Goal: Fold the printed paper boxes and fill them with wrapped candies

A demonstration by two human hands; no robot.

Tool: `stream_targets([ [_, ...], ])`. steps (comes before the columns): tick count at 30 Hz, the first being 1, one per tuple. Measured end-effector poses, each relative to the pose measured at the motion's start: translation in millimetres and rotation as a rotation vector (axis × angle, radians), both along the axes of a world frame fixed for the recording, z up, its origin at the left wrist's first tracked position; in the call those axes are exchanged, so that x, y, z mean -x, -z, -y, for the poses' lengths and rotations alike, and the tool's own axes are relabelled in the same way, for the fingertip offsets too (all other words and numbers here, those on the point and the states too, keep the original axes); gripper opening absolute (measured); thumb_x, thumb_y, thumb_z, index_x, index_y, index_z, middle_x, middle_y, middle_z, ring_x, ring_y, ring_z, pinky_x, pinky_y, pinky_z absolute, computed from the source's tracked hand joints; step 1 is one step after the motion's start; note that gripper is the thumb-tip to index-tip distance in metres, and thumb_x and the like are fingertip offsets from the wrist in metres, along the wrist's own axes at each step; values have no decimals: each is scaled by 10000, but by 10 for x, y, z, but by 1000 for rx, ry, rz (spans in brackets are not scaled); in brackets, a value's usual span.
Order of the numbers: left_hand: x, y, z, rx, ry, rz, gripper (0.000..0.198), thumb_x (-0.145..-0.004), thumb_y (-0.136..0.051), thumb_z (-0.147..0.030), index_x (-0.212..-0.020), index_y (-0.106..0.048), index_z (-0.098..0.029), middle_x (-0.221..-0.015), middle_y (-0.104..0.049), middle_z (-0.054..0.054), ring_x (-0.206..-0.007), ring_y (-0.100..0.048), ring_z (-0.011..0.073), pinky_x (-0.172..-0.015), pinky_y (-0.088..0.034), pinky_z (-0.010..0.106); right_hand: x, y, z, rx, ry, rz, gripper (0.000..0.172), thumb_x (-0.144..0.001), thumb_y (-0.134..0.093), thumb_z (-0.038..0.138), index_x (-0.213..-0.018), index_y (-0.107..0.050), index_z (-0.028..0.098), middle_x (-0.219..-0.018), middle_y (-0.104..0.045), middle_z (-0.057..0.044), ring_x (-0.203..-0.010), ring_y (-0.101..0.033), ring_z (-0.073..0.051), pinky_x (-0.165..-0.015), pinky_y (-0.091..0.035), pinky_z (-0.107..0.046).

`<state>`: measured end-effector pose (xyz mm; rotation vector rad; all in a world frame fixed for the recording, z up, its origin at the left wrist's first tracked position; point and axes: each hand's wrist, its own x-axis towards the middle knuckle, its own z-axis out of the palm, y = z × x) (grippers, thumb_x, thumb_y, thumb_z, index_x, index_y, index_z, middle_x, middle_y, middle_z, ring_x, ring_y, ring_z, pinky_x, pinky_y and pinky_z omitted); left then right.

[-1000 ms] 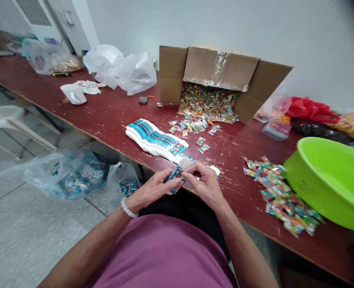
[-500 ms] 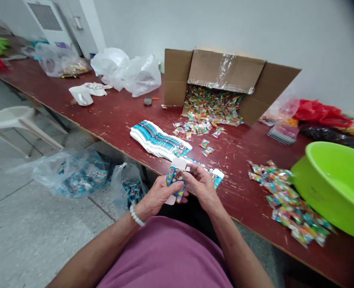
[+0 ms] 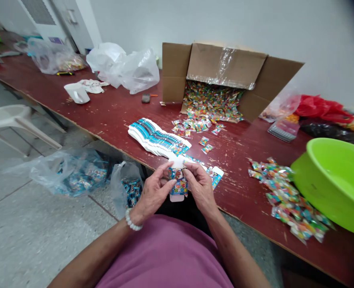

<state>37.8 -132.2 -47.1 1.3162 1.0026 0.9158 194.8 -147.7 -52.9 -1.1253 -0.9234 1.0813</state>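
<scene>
Between my hands is a small printed blue carton (image 3: 178,185), upright above the table's front edge, with white flaps showing at its top and bottom. My left hand (image 3: 157,188) is closed on its left side, thumb on the printed face. On the opposite side my right hand (image 3: 201,185) grips it near the top, thumb against the edge. Just beyond lies a fanned stack of flat blue cartons (image 3: 159,138). A few loose flat cartons (image 3: 215,176) rest close to my right hand. Whether the held carton contains anything is hidden.
A cardboard box (image 3: 225,64) on its side spills small wrapped candies (image 3: 199,125). At right, a heap of candy packets (image 3: 287,200) lies beside a green basin (image 3: 329,188). A white mug (image 3: 77,94) stands at left. Plastic bags (image 3: 83,172) of blue packs sit on the floor near a stool (image 3: 11,116).
The carton has turned from tilted to upright, its printed face now toward me. My left hand has shifted up its side, and my right fingers have moved to its upper right edge.
</scene>
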Motion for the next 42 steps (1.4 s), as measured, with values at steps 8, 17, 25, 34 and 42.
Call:
stream_targets([
  [8, 72, -81, -54, 26, 174, -59, 269, -914, -609, -397, -1064, -655, -179, -975, -665, 29, -864, -616, 164, -765, -508, 261, -181, 85, -28, 155, -192, -149, 341, -666, -872, 427, -864, -707, 204, -743, -686, 17, -658, -606, -126, -658, -496, -260],
  [17, 9, -81, -46, 280, 143, 255, 468, -846, -715, -453, -1199, -496, -238, -881, -676, -1, -748, -666, 146, -643, -519, 232, -201, -44, 20, -54, -124, 197, 280, -800, -756, 493, -814, -702, 219, -758, -681, -19, -656, -608, -162, -605, -495, -281],
  [25, -92, 52, -36, 650, 183, 249, 555, -901, -464, -684, -936, -613, -150, -681, -662, 41, -398, -596, 144, -382, -448, 233, -244, -89, 33, 9, -275, 268, 313, -840, -702, 513, -800, -681, 204, -750, -714, -27, -625, -658, -162, -635, -528, -296],
  [34, -134, 34, -13, 396, 169, 58, 769, -822, -403, -828, -810, -677, -109, -665, -666, 65, -402, -562, 108, -404, -443, 213, -236, -79, -81, 159, -200, 69, 263, -664, -852, 390, -722, -708, 177, -643, -708, -4, -524, -602, -120, -526, -481, -251],
  [42, -90, 141, -21, 372, 183, 92, 727, -890, -432, -734, -1334, -593, -181, -753, -645, 34, -485, -576, 117, -412, -463, 211, -243, -112, 87, -179, -392, 512, 142, -911, -634, 348, -891, -706, 228, -1012, -734, -65, -825, -673, -187, -786, -534, -347],
])
